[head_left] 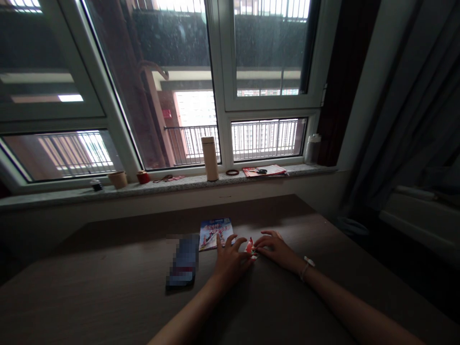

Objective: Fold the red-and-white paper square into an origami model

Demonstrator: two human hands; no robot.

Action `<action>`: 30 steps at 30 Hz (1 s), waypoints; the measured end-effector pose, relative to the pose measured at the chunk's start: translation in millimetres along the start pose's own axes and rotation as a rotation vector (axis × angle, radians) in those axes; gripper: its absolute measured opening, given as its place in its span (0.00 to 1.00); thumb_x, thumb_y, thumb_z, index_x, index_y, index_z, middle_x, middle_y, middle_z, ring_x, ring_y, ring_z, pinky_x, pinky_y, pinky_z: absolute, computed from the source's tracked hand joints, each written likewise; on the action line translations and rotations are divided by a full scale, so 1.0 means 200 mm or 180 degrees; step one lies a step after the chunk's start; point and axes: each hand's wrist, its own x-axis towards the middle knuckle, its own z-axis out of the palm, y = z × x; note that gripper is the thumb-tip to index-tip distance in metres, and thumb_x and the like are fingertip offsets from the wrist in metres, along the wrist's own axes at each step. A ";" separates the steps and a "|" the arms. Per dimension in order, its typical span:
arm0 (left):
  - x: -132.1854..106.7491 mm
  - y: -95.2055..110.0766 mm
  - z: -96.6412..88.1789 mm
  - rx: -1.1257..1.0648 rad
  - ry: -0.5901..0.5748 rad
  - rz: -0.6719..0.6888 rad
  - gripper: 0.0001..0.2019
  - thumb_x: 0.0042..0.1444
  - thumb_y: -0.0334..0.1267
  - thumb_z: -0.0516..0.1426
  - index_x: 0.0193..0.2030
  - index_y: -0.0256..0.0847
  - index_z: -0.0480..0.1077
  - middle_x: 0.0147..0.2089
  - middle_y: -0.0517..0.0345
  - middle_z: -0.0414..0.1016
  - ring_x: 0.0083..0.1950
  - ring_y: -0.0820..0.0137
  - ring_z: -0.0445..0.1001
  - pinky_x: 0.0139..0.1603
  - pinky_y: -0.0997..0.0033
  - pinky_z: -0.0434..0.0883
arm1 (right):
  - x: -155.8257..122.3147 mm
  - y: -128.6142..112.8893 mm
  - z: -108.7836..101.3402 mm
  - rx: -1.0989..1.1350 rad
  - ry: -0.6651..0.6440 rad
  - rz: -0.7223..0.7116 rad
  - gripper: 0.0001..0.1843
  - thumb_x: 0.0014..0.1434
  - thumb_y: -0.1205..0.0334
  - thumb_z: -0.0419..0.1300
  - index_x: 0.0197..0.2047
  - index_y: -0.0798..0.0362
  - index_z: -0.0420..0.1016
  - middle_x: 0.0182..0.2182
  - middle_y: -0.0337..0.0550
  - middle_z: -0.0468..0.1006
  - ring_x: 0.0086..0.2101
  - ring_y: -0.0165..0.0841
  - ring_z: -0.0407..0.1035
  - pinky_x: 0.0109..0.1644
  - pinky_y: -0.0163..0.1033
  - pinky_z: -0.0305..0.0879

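Bare forearms enter from the lower edge: the left forearm (190, 306) runs up from bottom centre, the right forearm (355, 304) from the lower right corner, with a pale bracelet (308, 263) at its wrist.

Left hand (232, 258) and right hand (276, 249) stand close to each other over the desk (118, 273), apart by the width of one small object. That object, a small red and white piece (249, 246), is located between the two sets of fingertips, on or just above the desk. Fingertips of both hands meet it; whether either hand is clamped on it cannot be determined. The left hand's other fingers are spread.

Beyond the left hand lies a printed blue and white leaflet (212, 230), its near right corner overlapped in view by those fingers. Left of the hand, beside the leaflet, lies a flat dark item (183, 263), obscured by pixelation.

On the window sill (172, 189), from left: a brown cup (118, 180), a small red item (143, 177), an upright tan flask (210, 160), a dark ring (232, 172), scissors (262, 171) on red-and-white papers (276, 169), and a translucent bottle (313, 151).
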 end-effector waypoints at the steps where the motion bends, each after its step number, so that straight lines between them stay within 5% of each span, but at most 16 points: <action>1: 0.00 0.00 0.00 -0.0001 0.0000 0.0012 0.05 0.57 0.48 0.62 0.39 0.60 0.80 0.59 0.65 0.73 0.64 0.52 0.62 0.65 0.23 0.30 | 0.01 0.00 0.01 -0.0017 0.0030 0.0005 0.09 0.60 0.51 0.60 0.37 0.40 0.82 0.44 0.36 0.82 0.60 0.43 0.59 0.67 0.59 0.43; 13: 0.00 -0.01 0.02 0.0038 0.0151 0.0178 0.05 0.57 0.48 0.62 0.39 0.59 0.80 0.57 0.65 0.74 0.63 0.53 0.63 0.66 0.24 0.31 | 0.03 -0.03 0.02 -0.0239 0.0099 0.0241 0.05 0.56 0.53 0.63 0.33 0.42 0.81 0.43 0.36 0.81 0.61 0.47 0.56 0.66 0.69 0.27; 30: 0.00 0.00 -0.02 0.0044 0.0009 0.0123 0.06 0.57 0.48 0.62 0.40 0.59 0.80 0.57 0.63 0.74 0.63 0.53 0.63 0.67 0.27 0.28 | 0.02 -0.02 -0.04 -0.0373 -0.0400 -0.0014 0.08 0.59 0.50 0.61 0.35 0.44 0.78 0.49 0.38 0.77 0.65 0.48 0.50 0.65 0.73 0.25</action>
